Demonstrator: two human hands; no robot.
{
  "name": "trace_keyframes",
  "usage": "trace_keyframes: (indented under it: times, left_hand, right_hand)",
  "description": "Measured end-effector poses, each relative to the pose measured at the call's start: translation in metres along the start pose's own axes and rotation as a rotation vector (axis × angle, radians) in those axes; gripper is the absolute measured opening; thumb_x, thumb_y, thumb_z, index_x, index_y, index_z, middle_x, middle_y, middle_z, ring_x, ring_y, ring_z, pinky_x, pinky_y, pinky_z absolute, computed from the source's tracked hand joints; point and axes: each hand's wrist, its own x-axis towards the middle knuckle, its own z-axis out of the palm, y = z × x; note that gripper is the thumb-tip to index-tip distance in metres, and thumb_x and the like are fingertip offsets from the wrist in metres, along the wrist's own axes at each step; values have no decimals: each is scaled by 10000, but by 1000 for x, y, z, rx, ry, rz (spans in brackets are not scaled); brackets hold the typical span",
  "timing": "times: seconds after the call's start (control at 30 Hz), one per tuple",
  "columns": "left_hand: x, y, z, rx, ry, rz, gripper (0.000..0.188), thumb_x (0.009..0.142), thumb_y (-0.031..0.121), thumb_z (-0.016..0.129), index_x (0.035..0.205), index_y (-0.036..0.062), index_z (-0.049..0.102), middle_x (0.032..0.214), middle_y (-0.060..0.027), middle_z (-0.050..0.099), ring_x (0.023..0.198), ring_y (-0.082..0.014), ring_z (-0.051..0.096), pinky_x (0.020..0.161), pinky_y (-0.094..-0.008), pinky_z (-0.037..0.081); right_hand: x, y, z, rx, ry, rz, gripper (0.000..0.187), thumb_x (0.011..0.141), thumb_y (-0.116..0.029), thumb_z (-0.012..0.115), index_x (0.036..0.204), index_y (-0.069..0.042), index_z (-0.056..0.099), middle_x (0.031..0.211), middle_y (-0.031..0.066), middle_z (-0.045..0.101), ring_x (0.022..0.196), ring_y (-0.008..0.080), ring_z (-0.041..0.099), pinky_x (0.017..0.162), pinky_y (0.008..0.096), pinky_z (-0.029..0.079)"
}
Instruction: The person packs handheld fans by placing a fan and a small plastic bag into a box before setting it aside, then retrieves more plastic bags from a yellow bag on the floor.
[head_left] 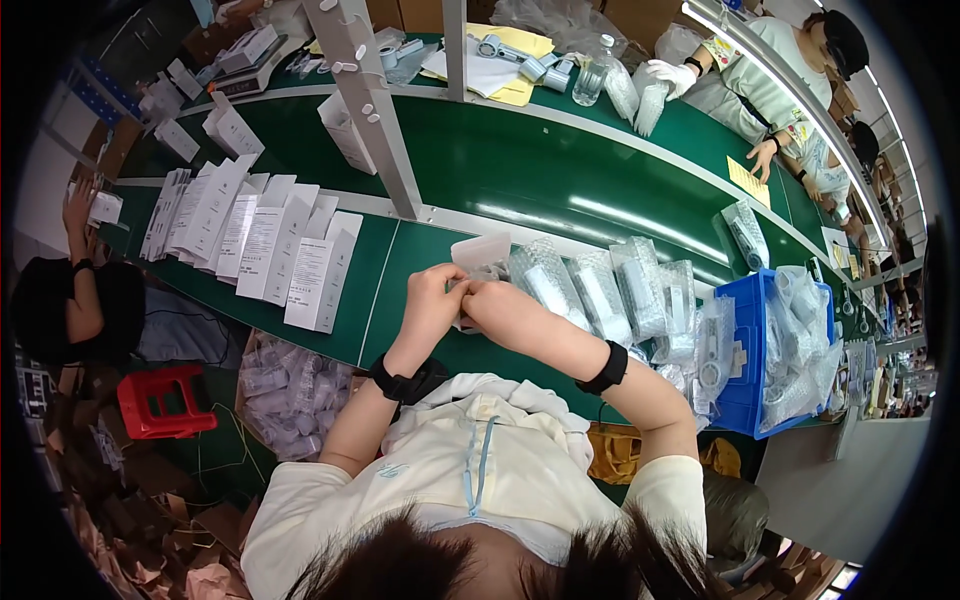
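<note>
My left hand (pixel 432 297) and my right hand (pixel 490 303) meet over the green bench, their bent fingers pressed in close together. A small white box (pixel 482 250) is between them, one pale flap standing up beyond my knuckles. My hands cover most of this box, so what the fingertips pinch is largely hidden. Just right of my right hand lies a row of bubble-wrapped items (pixel 550 283). Upright white printed cartons (pixel 318 275) stand in a row to the left of my left hand.
A blue crate (pixel 742 345) full of wrapped items stands at the right. Metal posts (pixel 375 110) rise from the bench. Across it, a person's gloved hand (pixel 672 78) holds a wrapped item. Another person sits left, near a red stool (pixel 165 402). A carton of bagged parts (pixel 290 390) lies below the bench edge.
</note>
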Motion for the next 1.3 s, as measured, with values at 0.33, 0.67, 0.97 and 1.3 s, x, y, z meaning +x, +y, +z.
trace_keyframes:
  times: [0.33, 0.67, 0.97, 1.3]
  left_hand:
    - [0, -16, -22, -320, 37, 9, 157, 747, 69, 625, 884, -4, 600, 993, -124, 608, 890, -196, 591, 742, -262, 457]
    - [-43, -178, -95, 1180, -46, -281, 822, 644, 0, 638, 1355, 123, 245, 1420, -140, 152, 1289, -386, 160, 921, -646, 209]
    - [-57, -71, -38, 659, -106, -384, 860, 591, 140, 745, 1324, 104, 296, 1373, -150, 238, 1216, -362, 266, 948, -466, 282]
    - [-23, -144, -57, -170, -506, -523, 831, 679, 132, 708, 1357, 101, 228, 1326, -170, 336, 1214, -285, 336, 994, -384, 296]
  right_hand:
    - [-34, 29, 33, 92, 549, -316, 438, 677, -179, 703, 1057, -77, 509, 1097, 114, 509, 1090, 285, 456, 972, 500, 276]
    - [2, 67, 50, 1085, 501, 115, 1056, 521, -199, 826, 1364, -99, 197, 1287, 154, 383, 1211, 281, 368, 1021, 376, 266]
    - [66, 223, -4, 1034, 953, 386, 1005, 535, -160, 817, 1340, -33, 231, 1334, 176, 339, 1187, 259, 396, 969, 332, 344]
    - [12, 147, 52, 117, 228, 588, 867, 626, -326, 739, 1290, 16, 298, 1122, 219, 451, 941, 351, 511, 715, 381, 497]
